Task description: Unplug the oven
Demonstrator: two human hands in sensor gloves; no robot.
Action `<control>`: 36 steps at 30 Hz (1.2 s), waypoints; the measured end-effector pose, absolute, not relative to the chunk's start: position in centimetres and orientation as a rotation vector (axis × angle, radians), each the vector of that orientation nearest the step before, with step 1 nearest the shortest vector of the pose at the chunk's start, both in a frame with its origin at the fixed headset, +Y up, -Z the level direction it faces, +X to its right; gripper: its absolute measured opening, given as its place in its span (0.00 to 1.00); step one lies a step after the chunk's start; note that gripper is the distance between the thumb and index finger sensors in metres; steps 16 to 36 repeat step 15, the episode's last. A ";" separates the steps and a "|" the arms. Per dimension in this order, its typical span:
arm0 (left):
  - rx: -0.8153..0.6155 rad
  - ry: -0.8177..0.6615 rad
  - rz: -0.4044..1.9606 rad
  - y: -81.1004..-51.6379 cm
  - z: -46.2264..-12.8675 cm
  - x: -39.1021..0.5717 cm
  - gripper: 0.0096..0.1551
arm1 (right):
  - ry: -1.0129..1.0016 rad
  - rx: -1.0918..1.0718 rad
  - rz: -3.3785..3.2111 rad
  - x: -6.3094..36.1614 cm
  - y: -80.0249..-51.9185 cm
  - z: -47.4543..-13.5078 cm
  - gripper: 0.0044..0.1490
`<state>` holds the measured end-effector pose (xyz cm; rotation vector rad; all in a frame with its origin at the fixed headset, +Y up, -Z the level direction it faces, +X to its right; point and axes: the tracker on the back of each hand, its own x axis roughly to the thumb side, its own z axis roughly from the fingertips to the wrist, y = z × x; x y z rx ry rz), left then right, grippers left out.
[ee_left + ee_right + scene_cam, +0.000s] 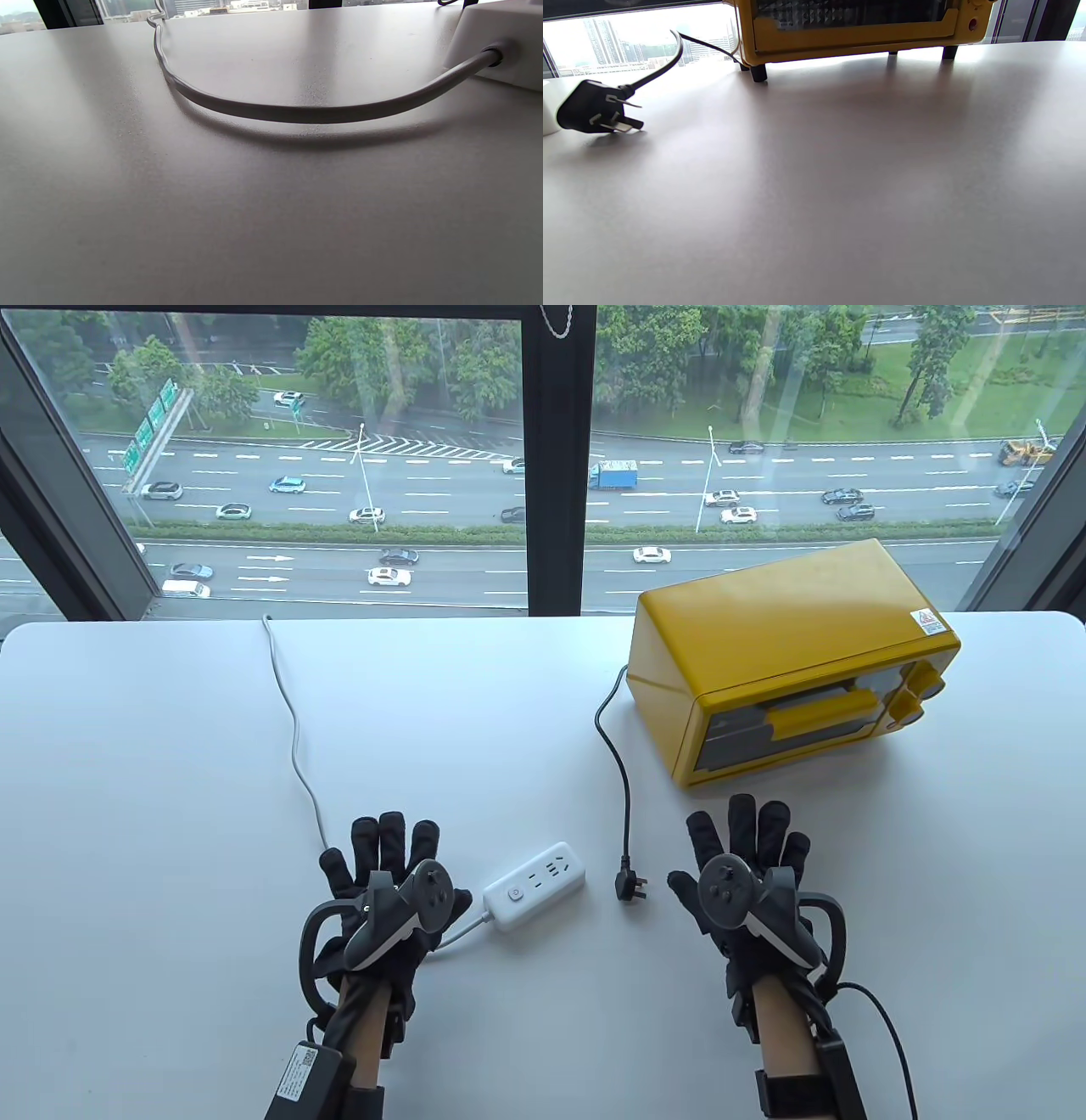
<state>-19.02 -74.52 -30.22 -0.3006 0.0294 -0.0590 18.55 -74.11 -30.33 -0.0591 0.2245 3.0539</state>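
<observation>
A yellow oven (793, 666) stands at the back right of the white table (170, 780); its lower front also shows in the right wrist view (857, 29). Its black cord (624, 780) runs forward to a black plug (629, 886) that lies loose on the table, prongs bare, apart from the white power strip (534, 885). The plug also shows in the right wrist view (594, 112). My left hand (386, 882) lies flat and spread, left of the strip, holding nothing. My right hand (747, 874) lies flat and spread, right of the plug, holding nothing.
The strip's white cable (297, 738) runs from the strip's near end, under my left hand, to the table's back edge; it also shows in the left wrist view (297, 112). A window with a dark central post (556, 458) stands behind the table.
</observation>
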 end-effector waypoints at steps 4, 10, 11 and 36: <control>-0.336 0.035 -0.067 -75.0 -30.2 -19.3 0.48 | 0.269 -0.076 3.060 18.8 -74.6 -30.3 0.47; -0.343 0.032 -0.086 -75.1 -30.0 -19.4 0.48 | 0.289 -0.072 3.059 18.6 -74.8 -30.3 0.47; -0.343 0.033 -0.085 -75.1 -30.0 -19.4 0.48 | 0.292 -0.071 3.061 18.5 -74.7 -30.3 0.47; -0.339 0.035 -0.085 -75.1 -29.9 -19.4 0.48 | 0.301 -0.070 3.063 18.4 -74.7 -30.2 0.47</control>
